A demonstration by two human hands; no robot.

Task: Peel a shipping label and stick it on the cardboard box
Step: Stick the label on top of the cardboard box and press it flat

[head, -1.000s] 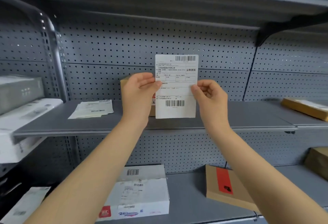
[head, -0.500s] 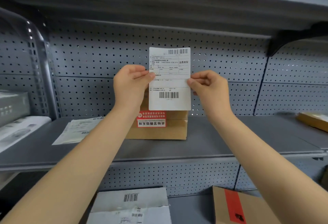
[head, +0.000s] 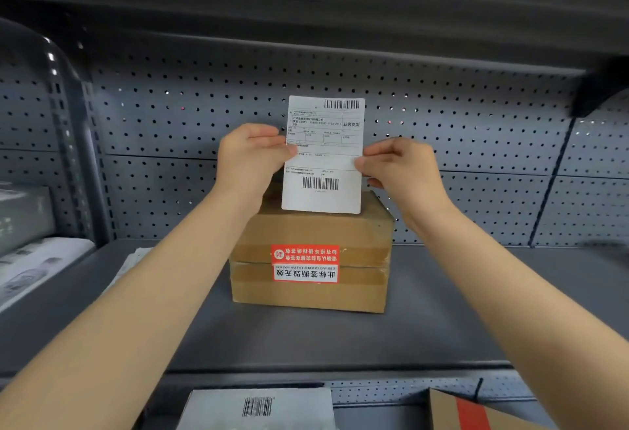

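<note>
A white shipping label (head: 323,157) with two barcodes is held upright in front of the pegboard. My left hand (head: 250,160) pinches its left edge and my right hand (head: 400,165) pinches its right edge. Directly below and behind it, a brown cardboard box (head: 311,290) stands on the grey shelf (head: 442,320); a red and white seal sticker runs over its front seam. The label's bottom edge overlaps the box's top in view; whether they touch cannot be told.
A perforated grey back panel (head: 476,143) rises behind the box. Loose paper sheets (head: 131,262) lie left of the box, partly behind my left forearm. White packages (head: 30,259) sit at far left. Below, a white parcel (head: 258,409) and a brown carton (head: 476,412) rest on the lower shelf.
The view has moved in closer to the shelf. The label, still held by both hands, now sits lower against the box, and the box appears larger and more central.
</note>
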